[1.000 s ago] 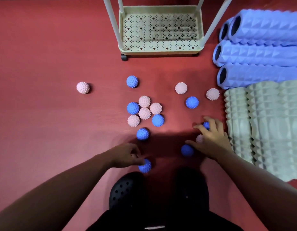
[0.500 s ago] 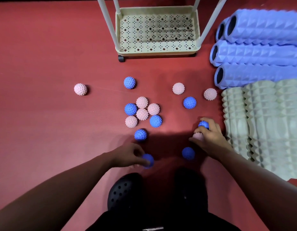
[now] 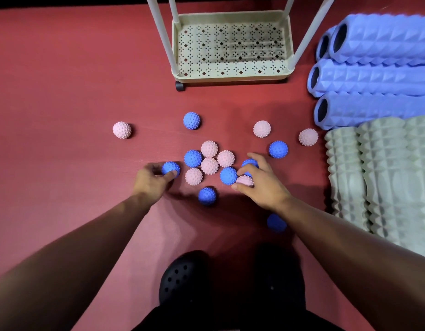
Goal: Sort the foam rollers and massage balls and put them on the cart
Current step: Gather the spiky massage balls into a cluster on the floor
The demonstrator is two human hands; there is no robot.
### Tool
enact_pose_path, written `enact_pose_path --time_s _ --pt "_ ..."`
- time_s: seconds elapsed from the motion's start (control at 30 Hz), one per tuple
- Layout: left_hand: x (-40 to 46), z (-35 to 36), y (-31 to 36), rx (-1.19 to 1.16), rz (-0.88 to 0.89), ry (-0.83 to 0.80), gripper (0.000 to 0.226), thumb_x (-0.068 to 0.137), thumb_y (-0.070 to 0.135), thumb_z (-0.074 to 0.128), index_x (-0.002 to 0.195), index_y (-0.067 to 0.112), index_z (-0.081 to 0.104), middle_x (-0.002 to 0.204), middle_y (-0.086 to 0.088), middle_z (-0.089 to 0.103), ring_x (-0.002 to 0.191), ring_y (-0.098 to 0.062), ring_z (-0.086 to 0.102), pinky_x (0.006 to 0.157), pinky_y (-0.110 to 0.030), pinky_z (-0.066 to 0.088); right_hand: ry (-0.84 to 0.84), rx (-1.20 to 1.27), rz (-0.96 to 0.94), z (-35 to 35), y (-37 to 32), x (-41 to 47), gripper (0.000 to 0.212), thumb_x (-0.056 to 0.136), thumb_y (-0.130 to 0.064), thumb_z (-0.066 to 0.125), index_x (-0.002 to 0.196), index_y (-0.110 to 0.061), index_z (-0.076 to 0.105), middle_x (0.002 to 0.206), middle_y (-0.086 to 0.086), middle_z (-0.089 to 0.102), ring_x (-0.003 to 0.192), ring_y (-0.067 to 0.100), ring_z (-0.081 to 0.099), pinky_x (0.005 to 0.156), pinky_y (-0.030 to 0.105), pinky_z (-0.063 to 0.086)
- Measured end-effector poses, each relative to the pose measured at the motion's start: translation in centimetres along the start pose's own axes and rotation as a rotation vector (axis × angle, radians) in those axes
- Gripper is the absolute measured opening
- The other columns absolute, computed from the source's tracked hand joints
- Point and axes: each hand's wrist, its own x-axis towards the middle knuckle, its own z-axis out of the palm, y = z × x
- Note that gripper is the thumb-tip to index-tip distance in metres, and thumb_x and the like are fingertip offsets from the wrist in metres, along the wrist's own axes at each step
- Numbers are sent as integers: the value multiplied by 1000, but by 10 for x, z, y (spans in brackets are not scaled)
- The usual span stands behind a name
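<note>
- We see our left hand [image 3: 152, 180] at the left edge of the ball cluster, fingers [image 3: 171, 173] curled round a blue spiky ball [image 3: 170, 167] that sits on the red mat [image 3: 63, 91].
- Our right hand [image 3: 261, 185] is at the cluster's right side, holding two balls at once: a second blue ball [image 3: 250, 163] under the fingertips and a pink ball [image 3: 244, 180] pinched by the thumb against the palm.
- Between the two hands lies the tight cluster: a blue ball [image 3: 193, 158], three pink balls touching one another [image 3: 209, 148] [image 3: 226, 158] [image 3: 209, 166], a pink ball at the lower left [image 3: 193, 176] and a blue ball at the lower right [image 3: 228, 176], which lies just beside our right hand.
- A lone blue ball [image 3: 207, 196] rests nearer to us, between our wrists, and another blue ball [image 3: 276, 223] shows partly behind our right forearm.
- Loose balls lie farther out: a pink one well to the left [image 3: 121, 130], a blue one [image 3: 191, 120] toward the cart, a pink one [image 3: 262, 129], a blue one [image 3: 278, 149] and a pink one [image 3: 308, 137] near the rollers.
- The cart [image 3: 230, 77] stands at the far edge of the mat, its perforated cream bottom tray holding nothing.
- To the right, blue foam rollers [image 3: 378, 77] lie stacked side by side, with pale green foam rollers [image 3: 378, 175] laid next to them, nearer to us.
- Our black perforated shoes [image 3: 182, 278] show at the bottom.
</note>
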Motion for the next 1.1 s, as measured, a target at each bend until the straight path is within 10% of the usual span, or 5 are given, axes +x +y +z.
enact_pose_path --time_s 0.2,0.4,0.53,0.73,1.1 --pt "-5 16 13 -28 8 -118 40 89 9 75 126 1 62 113 -18 70 90 -22 64 101 -43 53 -36 14 -11 2 -9 4 62 83 -38 79 135 -32 46 162 -11 13 123 6 55 105 18 34" --pt "-7 9 3 76 48 -143 38 91 15 74 125 11 58 125 -10 65 104 -21 67 93 -31 53 92 -57 -106 -10 10 -16 73 76 -50 79 138 -24 49 149 -6 35 137 13 39 114 31 34" --pt "-12 5 -7 458 374 25 41 89 31 74 123 14 57 120 -4 48 103 -25 61 103 -31 44 3 -319 -104 -22 41 -55 68 70 -77 65 119 -31 55 123 -11 46 113 13 45 90 37 50" --pt "-28 9 -11 664 740 -197 46 83 54 65 117 25 57 109 7 48 104 -17 54 97 -33 45 -300 -355 -33 -21 68 -77 60 70 -59 80 115 -24 62 112 -6 54 105 15 57 91 36 46" --pt "-40 36 -7 1011 797 -292 51 85 46 71 129 24 59 121 -1 49 115 -25 51 94 -39 45 173 -76 -65 -18 33 -55 44 81 -46 77 116 -30 56 114 -14 55 110 12 58 92 36 50"
